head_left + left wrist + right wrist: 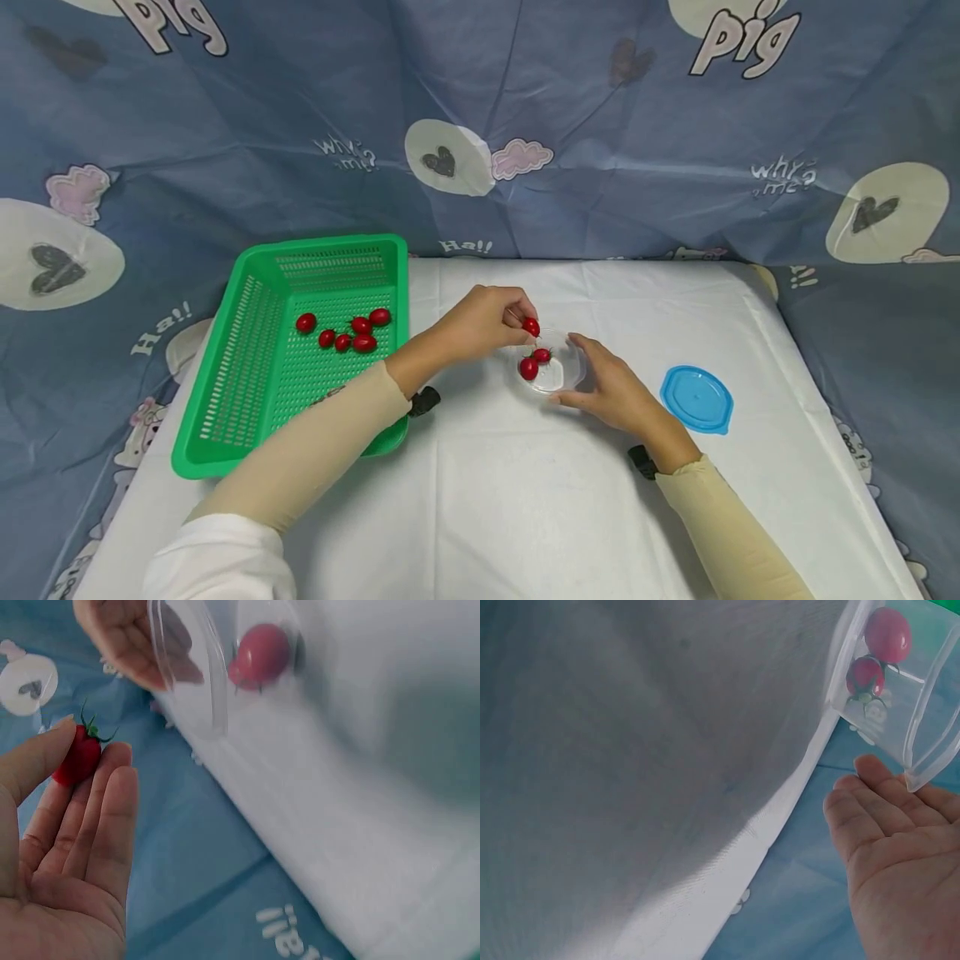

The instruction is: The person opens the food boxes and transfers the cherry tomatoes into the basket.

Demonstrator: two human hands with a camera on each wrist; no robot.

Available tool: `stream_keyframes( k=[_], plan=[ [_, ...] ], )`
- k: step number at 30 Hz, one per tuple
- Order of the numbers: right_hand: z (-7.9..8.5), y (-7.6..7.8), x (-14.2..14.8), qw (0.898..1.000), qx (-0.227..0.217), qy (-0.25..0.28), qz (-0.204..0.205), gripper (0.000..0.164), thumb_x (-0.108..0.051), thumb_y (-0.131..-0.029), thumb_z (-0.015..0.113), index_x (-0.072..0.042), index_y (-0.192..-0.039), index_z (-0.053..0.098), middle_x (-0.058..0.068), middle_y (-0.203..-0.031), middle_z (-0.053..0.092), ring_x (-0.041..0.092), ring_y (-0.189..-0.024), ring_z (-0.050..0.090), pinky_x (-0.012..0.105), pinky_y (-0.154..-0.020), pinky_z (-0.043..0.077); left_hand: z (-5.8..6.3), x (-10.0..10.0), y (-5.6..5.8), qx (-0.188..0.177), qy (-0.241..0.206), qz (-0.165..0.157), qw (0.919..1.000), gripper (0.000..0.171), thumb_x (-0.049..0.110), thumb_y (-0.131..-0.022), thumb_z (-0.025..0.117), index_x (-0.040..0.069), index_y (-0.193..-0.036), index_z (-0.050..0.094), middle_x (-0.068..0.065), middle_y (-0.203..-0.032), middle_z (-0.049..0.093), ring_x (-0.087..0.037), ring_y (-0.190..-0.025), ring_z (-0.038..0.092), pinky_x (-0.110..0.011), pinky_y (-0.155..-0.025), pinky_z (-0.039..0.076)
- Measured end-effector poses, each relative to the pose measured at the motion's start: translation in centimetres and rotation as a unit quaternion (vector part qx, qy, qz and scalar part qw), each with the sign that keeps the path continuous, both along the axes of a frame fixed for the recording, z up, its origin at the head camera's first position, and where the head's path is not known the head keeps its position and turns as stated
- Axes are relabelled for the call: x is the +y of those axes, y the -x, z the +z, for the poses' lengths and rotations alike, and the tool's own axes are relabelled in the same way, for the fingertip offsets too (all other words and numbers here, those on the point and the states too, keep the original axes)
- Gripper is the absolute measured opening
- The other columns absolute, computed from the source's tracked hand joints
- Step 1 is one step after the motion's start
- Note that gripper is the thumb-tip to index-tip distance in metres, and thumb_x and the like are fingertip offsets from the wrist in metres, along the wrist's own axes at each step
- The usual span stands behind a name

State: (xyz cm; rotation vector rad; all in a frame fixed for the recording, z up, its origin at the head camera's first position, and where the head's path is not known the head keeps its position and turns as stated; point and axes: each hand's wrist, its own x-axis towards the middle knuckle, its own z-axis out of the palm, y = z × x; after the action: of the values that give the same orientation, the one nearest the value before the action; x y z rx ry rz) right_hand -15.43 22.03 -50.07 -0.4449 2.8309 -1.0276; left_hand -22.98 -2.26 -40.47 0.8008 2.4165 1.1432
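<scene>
My left hand (491, 323) pinches a red cherry tomato (531, 327) between thumb and fingertips, just over the rim of a clear plastic container (555, 379). In the left wrist view the held tomato (77, 760) shows its green stem and leaves. Two more cherry tomatoes lie inside the container, one larger (528, 368) and one smaller (542, 356) with green leaves. From the right, my right hand (611, 385) holds the container, thumb at its near side and fingers at its far side. The right wrist view shows those fingers (859, 810) close by the container's rim.
A green plastic basket (292, 375) with several cherry tomatoes (364, 342) stands on the left of the white-covered table (495, 517). To the right of the right hand lies a blue lid (697, 398). Behind the table hangs a blue printed cloth (300, 100).
</scene>
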Motion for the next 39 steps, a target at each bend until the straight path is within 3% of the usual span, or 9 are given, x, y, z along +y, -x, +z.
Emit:
stream_keyframes(
  k=[13, 22, 31, 39],
  plan=[
    [-0.1, -0.2, 0.0, 1.000, -0.005, -0.004, -0.003, 0.104, -0.062, -0.071, 0.076, -0.013, -0.150, 0.030, 0.007, -0.149, 0.038, 0.028, -0.138, 0.034, 0.049, -0.109, 0.032, 2.7, -6.8, 0.5, 0.040, -0.049, 0.091, 0.9938, 0.020, 0.017, -0.082, 0.079, 0.017, -0.098, 0.067, 0.007, -0.090, 0.070, -0.007, -0.084, 0.066, -0.028, -0.075, 0.054],
    [0.0, -0.2, 0.0, 1.000, -0.002, -0.003, -0.004, 0.104, -0.062, -0.071, 0.076, -0.014, -0.150, 0.030, 0.005, -0.148, 0.040, 0.027, -0.138, 0.034, 0.049, -0.109, 0.032, 4.1, -12.0, 0.3, 0.043, -0.016, 0.175, 0.9835, 0.026, 0.028, -0.084, 0.077, 0.023, -0.108, 0.066, 0.006, -0.101, 0.067, -0.010, -0.093, 0.063, -0.033, -0.077, 0.054],
    [-0.1, -0.2, -0.1, 1.000, -0.003, 0.001, -0.002, 0.102, -0.057, -0.072, 0.079, -0.013, -0.150, 0.031, 0.006, -0.148, 0.041, 0.027, -0.138, 0.035, 0.049, -0.109, 0.032, 3.4, -16.7, 0.0, 0.050, 0.023, 0.211, 0.9759, 0.035, 0.040, -0.084, 0.075, 0.021, -0.110, 0.064, 0.002, -0.107, 0.065, -0.016, -0.098, 0.061, -0.040, -0.080, 0.052],
    [-0.3, -0.1, 0.0, 1.000, 0.003, -0.005, -0.002, 0.102, -0.058, -0.071, 0.078, -0.013, -0.150, 0.031, 0.007, -0.149, 0.039, 0.028, -0.138, 0.035, 0.049, -0.108, 0.033, 2.2, -19.7, -0.4, 0.037, 0.031, 0.216, 0.9753, 0.035, 0.041, -0.086, 0.071, 0.019, -0.113, 0.064, -0.001, -0.106, 0.065, -0.017, -0.093, 0.061, -0.041, -0.070, 0.051]
  ],
)
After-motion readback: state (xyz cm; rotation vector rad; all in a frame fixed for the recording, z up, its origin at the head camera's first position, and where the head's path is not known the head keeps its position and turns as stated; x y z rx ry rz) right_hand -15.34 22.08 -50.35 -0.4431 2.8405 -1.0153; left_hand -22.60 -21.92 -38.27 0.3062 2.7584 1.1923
